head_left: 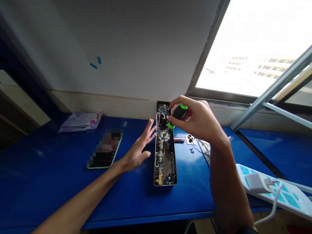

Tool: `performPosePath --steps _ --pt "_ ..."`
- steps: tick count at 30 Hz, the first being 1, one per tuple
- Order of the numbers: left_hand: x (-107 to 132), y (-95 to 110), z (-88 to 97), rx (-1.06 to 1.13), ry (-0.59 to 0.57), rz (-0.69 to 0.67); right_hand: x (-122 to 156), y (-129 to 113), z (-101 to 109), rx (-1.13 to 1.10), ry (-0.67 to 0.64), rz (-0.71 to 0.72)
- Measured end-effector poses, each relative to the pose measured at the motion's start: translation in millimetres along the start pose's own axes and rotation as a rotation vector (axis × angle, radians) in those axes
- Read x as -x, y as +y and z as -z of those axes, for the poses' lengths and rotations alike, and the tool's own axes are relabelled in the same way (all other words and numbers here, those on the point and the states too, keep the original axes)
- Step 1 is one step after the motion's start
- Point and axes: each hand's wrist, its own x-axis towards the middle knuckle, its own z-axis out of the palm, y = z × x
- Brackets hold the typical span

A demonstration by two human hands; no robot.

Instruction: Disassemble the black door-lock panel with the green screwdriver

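A long, narrow housing [168,161], like the inside half of an electronic door lock, lies open on the blue desk with wires, a circuit board and brass parts showing. My right hand [198,118] grips a black and green screwdriver [179,112], which slants down and left. Its tip is near a round pale part [164,135] in the middle of the housing; whether it sits on a screw is too small to tell. My left hand [138,150] has its fingers stretched out along the housing's left edge and holds nothing.
Right of the housing lie a cylindrical part [179,140], a small square plate [190,139] and several dark screws [192,151]. A power strip [280,191] with a charger is at the right. A phone [107,148] and a plastic packet [80,121] lie left. A wall stands behind the desk.
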Motion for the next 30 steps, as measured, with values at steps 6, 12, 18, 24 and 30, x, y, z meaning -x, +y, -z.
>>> performPosePath --steps 6,12,18,24,30 --pt "1 6 -1.6 -0.255 -0.029 0.023 -4 1 -9 -0.011 -0.060 0.010" --pt "0 11 -4.2 -0.419 -0.056 0.030 -5 1 -11 -0.031 -0.096 0.031" --pt "0 8 -8.7 -0.414 -0.059 -0.004 -3 -4 -15 -0.018 -0.112 0.125" --pt "-4 9 -13.6 -0.657 0.054 0.112 -5 -12 -34 0.153 0.109 0.008" --pt "-6 8 -10.9 -0.637 0.007 0.285 -2 -15 -27 -0.009 -0.018 0.093"
